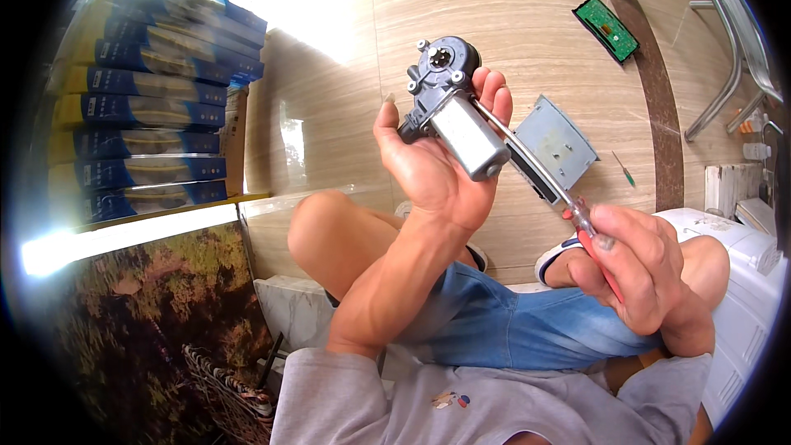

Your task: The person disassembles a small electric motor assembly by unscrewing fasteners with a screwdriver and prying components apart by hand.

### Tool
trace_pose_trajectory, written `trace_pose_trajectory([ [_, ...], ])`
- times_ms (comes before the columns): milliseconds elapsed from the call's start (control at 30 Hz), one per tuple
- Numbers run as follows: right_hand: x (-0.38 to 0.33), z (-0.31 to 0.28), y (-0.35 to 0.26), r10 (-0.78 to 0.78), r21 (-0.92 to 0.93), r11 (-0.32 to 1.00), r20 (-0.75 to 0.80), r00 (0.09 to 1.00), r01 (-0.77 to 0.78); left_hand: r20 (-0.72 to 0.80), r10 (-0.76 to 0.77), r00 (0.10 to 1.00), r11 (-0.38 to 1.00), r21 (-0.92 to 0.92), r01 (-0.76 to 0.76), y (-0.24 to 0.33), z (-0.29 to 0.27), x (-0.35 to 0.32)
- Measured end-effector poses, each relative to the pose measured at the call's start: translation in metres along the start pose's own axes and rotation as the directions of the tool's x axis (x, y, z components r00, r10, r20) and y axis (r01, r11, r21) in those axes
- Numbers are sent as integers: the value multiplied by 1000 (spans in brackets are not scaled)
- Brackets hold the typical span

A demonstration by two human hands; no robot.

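A small electric gear motor (468,133), with a silver can and a black gear housing, rests in my left hand (437,169). The thumb stands out to its left while fingertips curl round its right side. My right hand (638,259) is closed on a screwdriver (589,235) with a clear and red handle. Its long shaft slants up to the left, and the tip end meets the motor's right side beside my left fingers; the very tip is hidden. The housing's toothed pinion faces up.
On the tiled floor lie a grey metal casing (556,147), a green circuit board (607,29) in a black frame and a small green-handled screwdriver (626,171). Blue and yellow boxes (148,111) are stacked at left. A metal-legged chair (725,49) stands at far right.
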State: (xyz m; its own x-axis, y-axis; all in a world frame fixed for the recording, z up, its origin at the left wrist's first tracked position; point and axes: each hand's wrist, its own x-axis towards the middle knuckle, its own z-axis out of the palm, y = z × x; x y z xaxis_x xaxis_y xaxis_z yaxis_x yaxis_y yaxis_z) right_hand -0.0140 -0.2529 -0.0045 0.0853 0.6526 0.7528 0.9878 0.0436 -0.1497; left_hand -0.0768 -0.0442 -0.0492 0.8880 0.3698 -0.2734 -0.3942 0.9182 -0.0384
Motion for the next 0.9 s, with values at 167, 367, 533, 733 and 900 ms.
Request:
trace_pose_trajectory([
  [167,-5,4,-15,233,102,963,153,960,-250,-47,63,997,997,41,-61,6,6,0],
  [367,-15,9,-31,535,323,736,261,803,-595,-41,59,997,995,82,-56,12,1,0],
  [533,-5,2,-40,660,483,-19,663,352,-876,-8,28,1000,995,101,-27,19,-8,1],
  [733,-8,6,-45,503,445,-429,841,201,-786,45,-36,998,991,127,30,16,-9,-2],
  [900,-10,5,-45,495,437,-465,849,183,-770,2,13,1000,994,112,-13,12,-5,-1],
])
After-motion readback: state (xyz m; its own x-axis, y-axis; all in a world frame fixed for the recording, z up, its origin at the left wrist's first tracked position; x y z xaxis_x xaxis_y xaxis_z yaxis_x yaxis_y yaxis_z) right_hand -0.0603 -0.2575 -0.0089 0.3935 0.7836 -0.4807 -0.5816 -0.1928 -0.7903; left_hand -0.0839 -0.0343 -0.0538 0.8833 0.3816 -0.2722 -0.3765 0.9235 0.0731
